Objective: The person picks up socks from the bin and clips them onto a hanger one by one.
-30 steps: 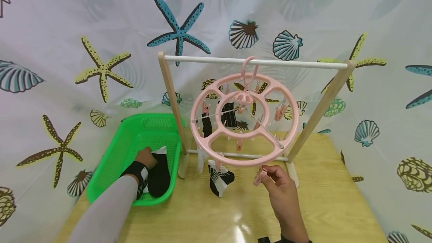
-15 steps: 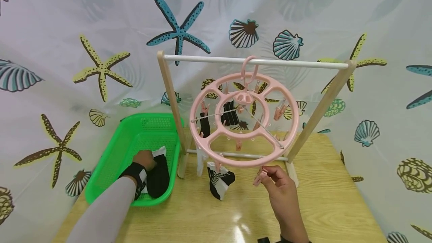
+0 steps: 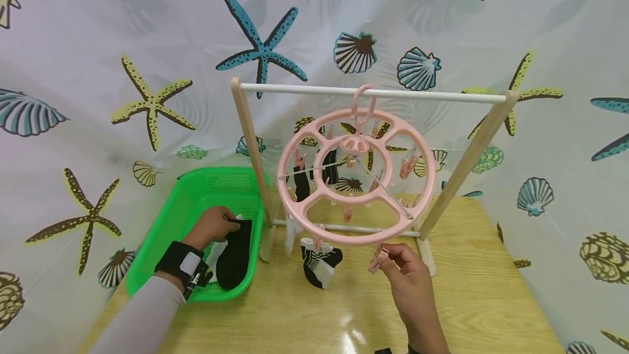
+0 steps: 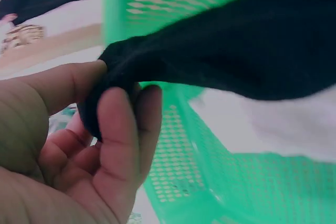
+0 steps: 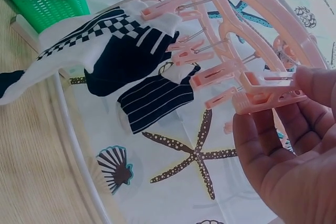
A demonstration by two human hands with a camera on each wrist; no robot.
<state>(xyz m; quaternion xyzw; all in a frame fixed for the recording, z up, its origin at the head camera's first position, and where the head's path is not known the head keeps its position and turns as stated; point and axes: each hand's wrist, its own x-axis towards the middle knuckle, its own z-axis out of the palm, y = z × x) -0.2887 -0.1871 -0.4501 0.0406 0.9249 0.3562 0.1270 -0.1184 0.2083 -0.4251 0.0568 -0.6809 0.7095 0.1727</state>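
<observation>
Over the green basket (image 3: 167,217) my left hand (image 3: 214,226) pinches the end of a black sock (image 3: 235,258); the left wrist view shows its cloth bunched between thumb and fingers. White cloth (image 4: 262,124) lies beneath that sock. My right hand (image 3: 411,277) pinches a pink clothespin (image 3: 378,260) at the front right of a round pink hanger (image 3: 429,179). In the right wrist view, thumb and fingers press its two handles. A black-and-white sock (image 3: 319,266) hangs from a clip at the hanger's front left, and a striped sock (image 5: 157,100) hangs farther back.
The hanger hooks over a white rod (image 3: 304,89) on a wooden stand, whose left post (image 3: 250,141) rises close beside the basket. Several unused clips dangle from the ring. A wooden table (image 3: 481,288) lies below, with a sea-patterned sheet (image 3: 314,15) behind.
My left hand has lifted slightly and moved right, now drawing up the black sock's end. The right hand stays on its clothespin; the hanging socks sway a little.
</observation>
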